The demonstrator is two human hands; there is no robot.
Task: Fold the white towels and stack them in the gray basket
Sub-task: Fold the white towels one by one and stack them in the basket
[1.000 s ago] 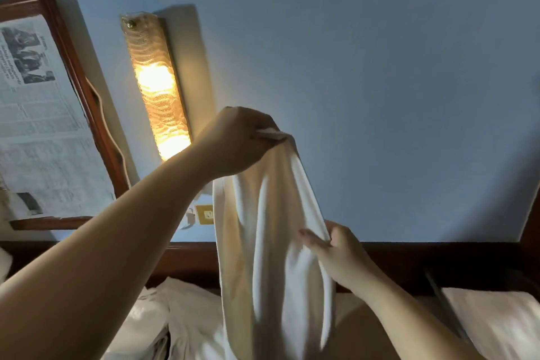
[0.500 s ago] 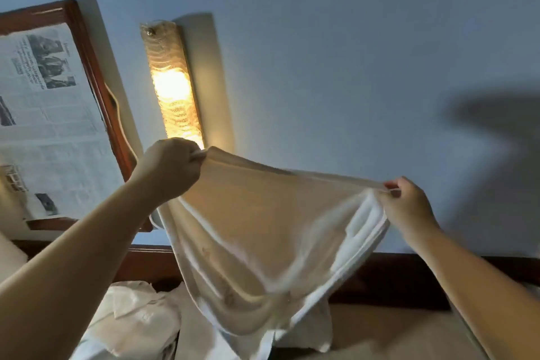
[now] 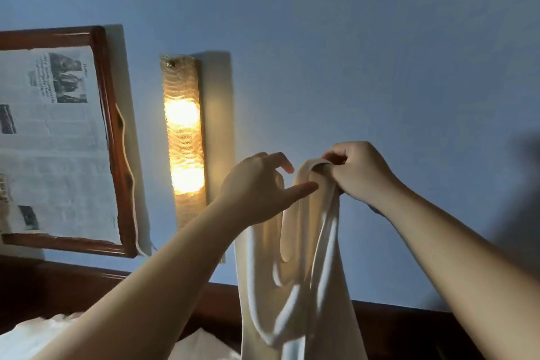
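Observation:
A white towel (image 3: pixel 295 266) hangs doubled over in front of the blue wall, its top corners gathered together. My right hand (image 3: pixel 359 172) grips both corners at the top, fingers curled round the cloth. Just left of it, my left hand (image 3: pixel 257 187) is off the towel, with thumb and fingers spread and relaxed; the thumb tip nearly touches the folded edge. The towel's lower end runs out of the frame. The gray basket is not in view.
More white towels (image 3: pixel 38 336) lie crumpled at the bottom left. A lit wall lamp (image 3: pixel 182 143) and a wood-framed newspaper print (image 3: pixel 52 137) hang on the wall above a dark wooden headboard (image 3: pixel 394 327).
The towel was stretched wide between both hands. The hands came together, the right hand took both top corners, and the left hand let go. The towel now hangs folded in half.

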